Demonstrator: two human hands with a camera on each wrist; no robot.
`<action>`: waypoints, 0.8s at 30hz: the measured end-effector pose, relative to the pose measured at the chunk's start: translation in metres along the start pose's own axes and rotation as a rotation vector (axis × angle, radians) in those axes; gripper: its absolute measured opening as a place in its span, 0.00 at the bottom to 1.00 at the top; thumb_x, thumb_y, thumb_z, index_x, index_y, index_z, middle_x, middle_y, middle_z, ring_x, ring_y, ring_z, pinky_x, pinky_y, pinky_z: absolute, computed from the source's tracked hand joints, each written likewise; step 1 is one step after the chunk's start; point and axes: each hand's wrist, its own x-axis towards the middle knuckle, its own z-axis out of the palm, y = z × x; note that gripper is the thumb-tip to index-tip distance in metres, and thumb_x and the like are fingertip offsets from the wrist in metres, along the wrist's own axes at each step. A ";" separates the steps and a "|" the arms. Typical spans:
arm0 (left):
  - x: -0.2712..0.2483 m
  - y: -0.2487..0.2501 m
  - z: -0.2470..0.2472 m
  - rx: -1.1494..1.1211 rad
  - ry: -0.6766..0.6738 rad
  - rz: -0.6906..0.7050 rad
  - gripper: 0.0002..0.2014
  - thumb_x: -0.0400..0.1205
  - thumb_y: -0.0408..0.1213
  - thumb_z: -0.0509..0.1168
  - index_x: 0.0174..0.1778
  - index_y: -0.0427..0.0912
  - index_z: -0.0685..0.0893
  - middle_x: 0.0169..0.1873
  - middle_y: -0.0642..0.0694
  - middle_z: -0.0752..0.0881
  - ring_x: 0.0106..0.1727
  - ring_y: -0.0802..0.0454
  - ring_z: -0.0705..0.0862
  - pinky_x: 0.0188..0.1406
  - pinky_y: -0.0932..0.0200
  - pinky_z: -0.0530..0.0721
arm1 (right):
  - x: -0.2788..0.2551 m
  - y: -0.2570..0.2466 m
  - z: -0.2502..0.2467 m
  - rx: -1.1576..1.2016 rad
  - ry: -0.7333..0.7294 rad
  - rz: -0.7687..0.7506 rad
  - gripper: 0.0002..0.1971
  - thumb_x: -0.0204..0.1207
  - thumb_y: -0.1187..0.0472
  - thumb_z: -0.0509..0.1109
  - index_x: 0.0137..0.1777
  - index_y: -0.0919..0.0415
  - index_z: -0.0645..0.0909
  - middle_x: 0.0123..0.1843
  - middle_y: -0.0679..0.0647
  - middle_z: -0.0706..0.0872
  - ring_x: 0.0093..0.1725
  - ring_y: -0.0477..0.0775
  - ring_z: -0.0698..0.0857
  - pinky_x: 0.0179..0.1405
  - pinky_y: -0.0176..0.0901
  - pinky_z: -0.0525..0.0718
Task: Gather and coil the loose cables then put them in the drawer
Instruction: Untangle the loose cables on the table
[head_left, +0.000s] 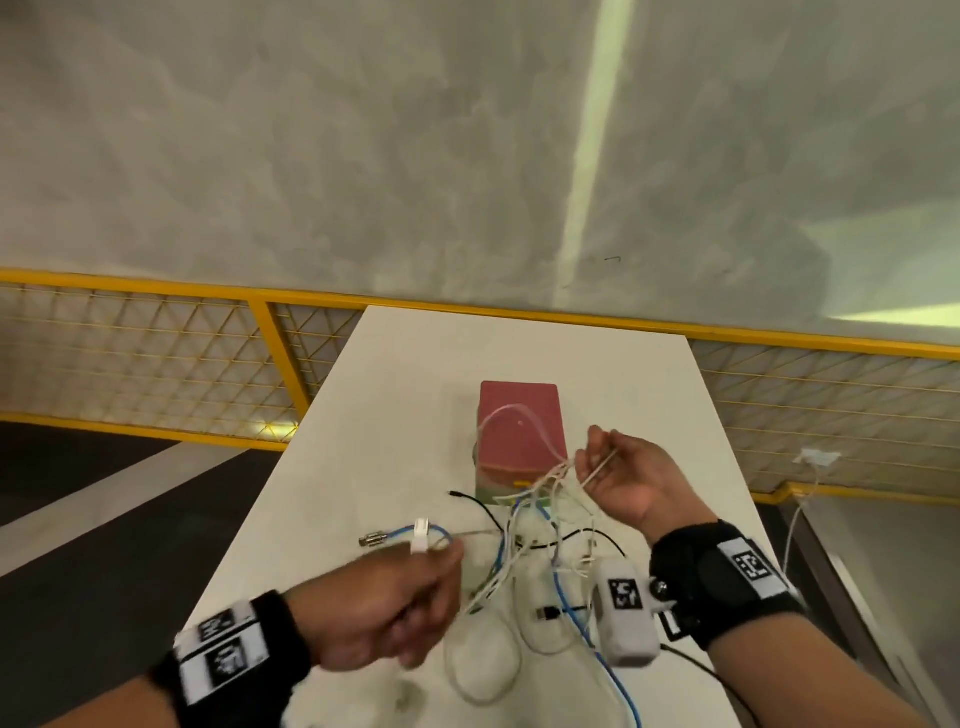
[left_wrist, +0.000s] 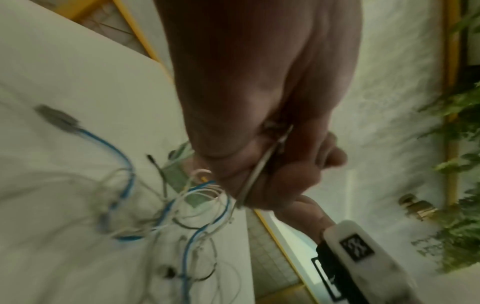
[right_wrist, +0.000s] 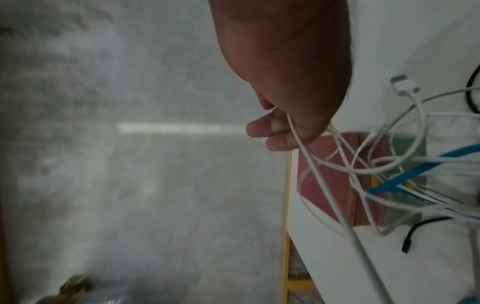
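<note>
Left hand (head_left: 395, 597) fisted around a white cable (left_wrist: 255, 171), right hand (head_left: 618, 480) palm-up, pinching tangled white cables (right_wrist: 337, 164).

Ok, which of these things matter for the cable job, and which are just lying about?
Job:
white cables, held by right hand
blue cable, pinched by left hand
black cable
pink drawer box

Lying about:
yellow mesh fence
table

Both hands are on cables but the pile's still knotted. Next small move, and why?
Probably lift the right hand a little to draw its white cables out of the tangle while the left hand keeps its strand. White, blue and black cables cross on the table, so nothing can be coiled yet.
</note>
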 end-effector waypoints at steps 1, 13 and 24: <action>-0.011 -0.005 -0.007 0.147 -0.013 -0.095 0.27 0.84 0.57 0.58 0.28 0.39 0.79 0.15 0.47 0.71 0.15 0.53 0.68 0.19 0.62 0.70 | 0.003 -0.005 -0.004 0.025 0.008 -0.014 0.11 0.86 0.63 0.56 0.42 0.61 0.76 0.24 0.53 0.88 0.20 0.46 0.87 0.39 0.44 0.82; 0.082 0.070 0.046 0.505 0.440 0.350 0.12 0.88 0.48 0.57 0.55 0.44 0.80 0.37 0.47 0.86 0.34 0.51 0.85 0.31 0.58 0.82 | -0.033 0.056 0.011 -0.281 -0.341 0.087 0.14 0.78 0.60 0.64 0.45 0.64 0.91 0.47 0.62 0.88 0.48 0.64 0.86 0.60 0.65 0.81; 0.078 0.023 0.042 0.816 0.201 0.289 0.04 0.86 0.40 0.61 0.50 0.50 0.81 0.32 0.53 0.83 0.28 0.60 0.78 0.29 0.66 0.78 | -0.025 0.023 0.012 -0.180 -0.216 0.072 0.16 0.87 0.53 0.54 0.45 0.61 0.76 0.49 0.64 0.92 0.44 0.61 0.94 0.48 0.58 0.82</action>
